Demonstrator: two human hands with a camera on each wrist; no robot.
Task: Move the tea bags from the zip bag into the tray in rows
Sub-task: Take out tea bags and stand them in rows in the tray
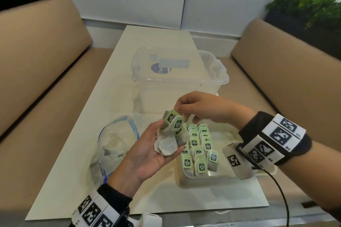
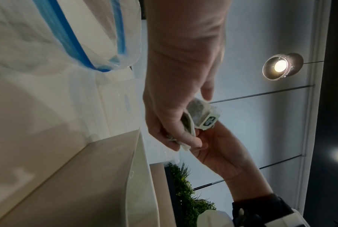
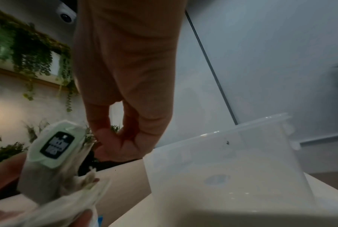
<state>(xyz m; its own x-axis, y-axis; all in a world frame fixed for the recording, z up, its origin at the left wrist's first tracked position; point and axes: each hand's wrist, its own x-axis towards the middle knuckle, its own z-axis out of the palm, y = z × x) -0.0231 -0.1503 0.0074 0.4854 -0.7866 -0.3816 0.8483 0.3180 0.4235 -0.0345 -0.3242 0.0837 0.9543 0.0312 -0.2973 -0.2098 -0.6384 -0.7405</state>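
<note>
My left hand [image 1: 171, 135] is palm up above the table, its fingers curled round a bunch of tea bags [image 1: 167, 146] with green tags. From above, my right hand [image 1: 178, 108] pinches the top of one tea bag [image 1: 175, 120] in that bunch. The left wrist view shows the left hand [image 2: 200, 118] wrapped round the bags [image 2: 201, 116]. In the right wrist view the right fingertips [image 3: 106, 138] meet just beside a green tag [image 3: 55, 144]. The white tray [image 1: 228, 134] lies under my right wrist and holds rows of upright tea bags [image 1: 199, 150]. The clear zip bag [image 1: 114, 142] with a blue seal lies left of it, its mouth spread.
A clear plastic tub [image 1: 184, 83] with its lid leaning behind stands just beyond the hands on the cream table [image 1: 73, 153]. Tan benches [image 1: 36, 61] run along both sides. Plants [image 1: 304, 5] sit in the far corners. A black cable [image 1: 280, 195] hangs from my right wrist.
</note>
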